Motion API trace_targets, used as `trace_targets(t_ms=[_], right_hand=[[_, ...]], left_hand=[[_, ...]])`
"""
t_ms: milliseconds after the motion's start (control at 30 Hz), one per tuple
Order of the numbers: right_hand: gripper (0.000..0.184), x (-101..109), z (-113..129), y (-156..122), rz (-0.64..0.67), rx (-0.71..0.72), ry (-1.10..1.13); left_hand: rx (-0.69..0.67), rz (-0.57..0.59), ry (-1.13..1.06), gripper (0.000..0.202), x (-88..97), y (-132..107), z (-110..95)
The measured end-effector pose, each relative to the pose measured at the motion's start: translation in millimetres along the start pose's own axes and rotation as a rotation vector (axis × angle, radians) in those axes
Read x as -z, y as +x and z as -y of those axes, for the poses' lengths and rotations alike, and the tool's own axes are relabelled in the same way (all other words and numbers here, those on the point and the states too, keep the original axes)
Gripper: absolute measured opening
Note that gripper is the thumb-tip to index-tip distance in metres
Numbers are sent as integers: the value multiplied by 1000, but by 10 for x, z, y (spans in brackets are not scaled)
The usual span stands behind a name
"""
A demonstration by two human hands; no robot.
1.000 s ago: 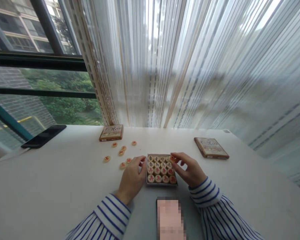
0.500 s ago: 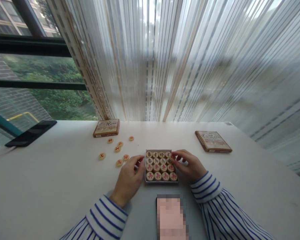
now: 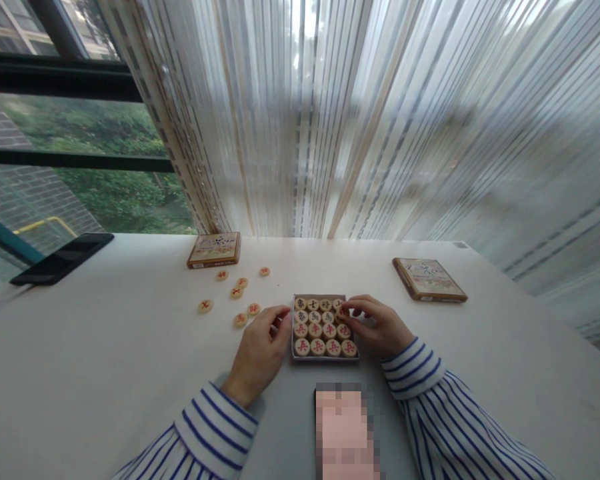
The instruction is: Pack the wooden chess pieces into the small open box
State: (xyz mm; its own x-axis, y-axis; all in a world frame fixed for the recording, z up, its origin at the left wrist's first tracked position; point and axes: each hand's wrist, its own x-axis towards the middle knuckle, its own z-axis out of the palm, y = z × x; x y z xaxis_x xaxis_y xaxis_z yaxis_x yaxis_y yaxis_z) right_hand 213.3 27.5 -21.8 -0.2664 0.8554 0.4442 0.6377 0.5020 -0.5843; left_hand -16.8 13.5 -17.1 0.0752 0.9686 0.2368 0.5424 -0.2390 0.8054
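A small square box [image 3: 325,357] on the white table holds several round wooden chess pieces [image 3: 316,330] with red and black characters, packed in rows. My left hand [image 3: 260,350] rests against the box's left side with fingers curled at its edge. My right hand [image 3: 379,325] sits at the box's right side, its fingertips pinched on a piece at the upper right corner. Several loose pieces [image 3: 237,292] with red marks lie on the table left of the box.
A closed box [image 3: 215,249] lies at the back left and a flat box lid [image 3: 429,279] at the right. A black phone [image 3: 63,257] lies near the far left edge. Striped curtains [image 3: 360,113] hang behind the table [image 3: 95,360].
The view has shifted slightly. My right hand's fingers have drawn lower onto the box's upper right corner piece. My left hand stays at the box's left side.
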Motion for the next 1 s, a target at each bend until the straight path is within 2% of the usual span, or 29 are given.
trace_targets(t_ms=[200,567,1000], right_hand=[[11,31,-44,3,-18,136,-71],[11,89,-55,22,53,232,-230],[11,113,-88,19,99,232,-265]], left_hand=[[-11,1,-17,28,6,-9,-8],[-6,20,-5,26,17,1,-19],[-8,11,-4,26,15,-2,-9]])
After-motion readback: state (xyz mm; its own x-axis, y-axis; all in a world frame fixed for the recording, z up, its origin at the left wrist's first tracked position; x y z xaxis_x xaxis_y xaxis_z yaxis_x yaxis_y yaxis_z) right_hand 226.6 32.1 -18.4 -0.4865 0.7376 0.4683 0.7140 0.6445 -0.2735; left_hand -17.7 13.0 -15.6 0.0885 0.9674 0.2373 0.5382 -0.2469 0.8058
